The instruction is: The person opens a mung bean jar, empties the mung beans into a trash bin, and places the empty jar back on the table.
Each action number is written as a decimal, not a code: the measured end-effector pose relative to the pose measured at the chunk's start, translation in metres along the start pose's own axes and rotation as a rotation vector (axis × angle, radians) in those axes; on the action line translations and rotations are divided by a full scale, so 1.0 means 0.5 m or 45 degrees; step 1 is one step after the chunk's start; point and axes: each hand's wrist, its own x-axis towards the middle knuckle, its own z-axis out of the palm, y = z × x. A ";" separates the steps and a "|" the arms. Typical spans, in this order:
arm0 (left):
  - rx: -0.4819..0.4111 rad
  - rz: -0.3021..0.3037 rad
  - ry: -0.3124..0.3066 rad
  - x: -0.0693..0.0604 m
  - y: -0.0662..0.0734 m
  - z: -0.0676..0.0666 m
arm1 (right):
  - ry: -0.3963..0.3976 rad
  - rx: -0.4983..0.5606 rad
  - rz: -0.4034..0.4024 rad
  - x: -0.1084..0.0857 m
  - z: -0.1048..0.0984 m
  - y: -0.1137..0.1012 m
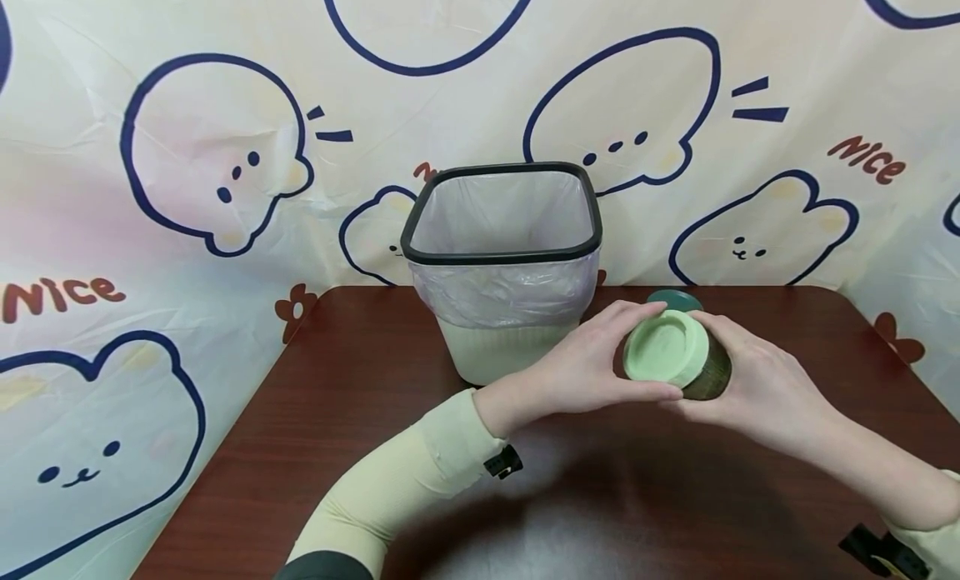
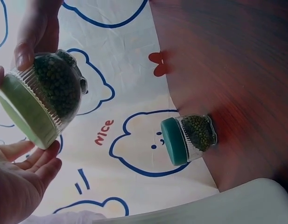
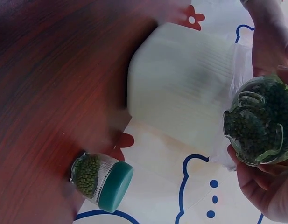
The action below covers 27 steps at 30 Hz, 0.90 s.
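A clear jar of small green beans [image 3: 249, 128] with a light green lid [image 1: 666, 349] is held up between both hands, tilted so the lid's top faces the head camera. My left hand [image 1: 573, 367] pinches the lid's rim between thumb and fingers. With the fingers round the jar's body, my right hand [image 1: 765, 384] grips it from the other side. A second bean jar [image 2: 197, 133] with a dark green lid [image 3: 115, 186] stands on the table behind the hands, mostly hidden in the head view.
A pale bin [image 1: 487, 347] with a black rim and a plastic bag liner [image 1: 517, 292] stands at the back middle of the brown wooden table [image 1: 330, 397]. Behind the table hangs a cartoon-printed sheet [image 1: 390, 122].
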 end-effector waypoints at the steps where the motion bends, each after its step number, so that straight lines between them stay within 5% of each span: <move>1: 0.013 -0.004 0.003 0.000 0.001 0.001 | 0.001 -0.003 0.001 0.000 0.000 0.000; 7: 0.060 0.000 0.023 0.001 0.001 0.003 | -0.016 -0.015 0.038 0.001 -0.001 0.004; 11: -0.009 0.016 0.021 0.003 -0.003 -0.005 | -0.003 -0.009 0.041 0.000 -0.002 0.004; 21: -0.112 0.175 -0.139 0.008 -0.006 -0.020 | 0.007 0.018 0.023 -0.002 -0.005 0.001; 27: -0.146 0.190 -0.168 0.006 -0.009 -0.022 | 0.017 -0.003 -0.004 -0.001 -0.002 0.001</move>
